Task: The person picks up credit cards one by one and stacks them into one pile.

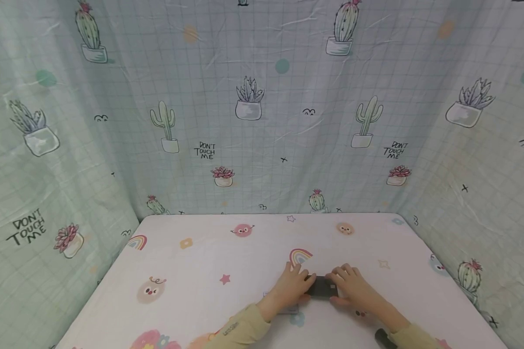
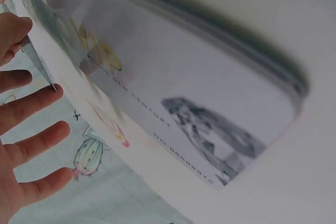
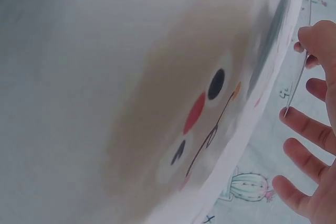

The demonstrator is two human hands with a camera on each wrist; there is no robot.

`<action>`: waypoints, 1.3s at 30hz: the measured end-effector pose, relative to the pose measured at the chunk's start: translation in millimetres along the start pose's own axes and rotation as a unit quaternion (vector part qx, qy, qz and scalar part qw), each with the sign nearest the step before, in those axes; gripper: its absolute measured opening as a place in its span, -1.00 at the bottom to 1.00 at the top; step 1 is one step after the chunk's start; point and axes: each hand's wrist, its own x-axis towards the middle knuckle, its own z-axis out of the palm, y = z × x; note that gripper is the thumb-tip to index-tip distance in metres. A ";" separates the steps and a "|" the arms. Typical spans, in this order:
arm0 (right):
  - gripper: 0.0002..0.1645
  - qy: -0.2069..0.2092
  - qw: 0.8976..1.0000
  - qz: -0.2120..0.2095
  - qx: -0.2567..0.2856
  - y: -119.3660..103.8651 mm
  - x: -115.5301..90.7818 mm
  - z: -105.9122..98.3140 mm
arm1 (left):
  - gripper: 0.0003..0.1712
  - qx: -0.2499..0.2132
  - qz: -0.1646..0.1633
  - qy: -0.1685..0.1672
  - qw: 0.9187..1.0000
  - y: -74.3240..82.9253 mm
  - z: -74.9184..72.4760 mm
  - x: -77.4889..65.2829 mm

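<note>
A thin dark card with a small light square near its right end is held between both hands, low over the table. My left hand grips its left end, thumb on the near side and fingers at the far edge. At the right end, my right hand holds it the same way. Only a narrow edge of the dark card shows in the right wrist view. Beneath the left wrist lies a pale flat card printed with a grey diamond picture and a number, partly hidden by the arm in the head view.
A dark, rounded object lies by the right sleeve at the near edge of view, partly covered. The white table has printed cartoon faces, stars and rainbows. A cactus-patterned curtain encloses its back and sides.
</note>
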 end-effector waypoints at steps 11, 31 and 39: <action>-0.40 -0.013 1.000 0.006 0.009 -5.9 1.7 -1.4 | -0.36 -0.013 -0.009 0.003 1.000 -2.7 -2.4 -8.6; -0.41 -0.029 0.997 0.023 0.073 -22.0 4.9 -3.4 | -0.37 -0.056 -0.022 0.029 0.998 -4.8 -7.0 -33.5; -0.41 -0.024 0.998 0.012 0.061 -27.5 8.6 -6.3 | -0.36 -0.060 -0.027 0.028 0.997 -6.2 -9.5 -41.2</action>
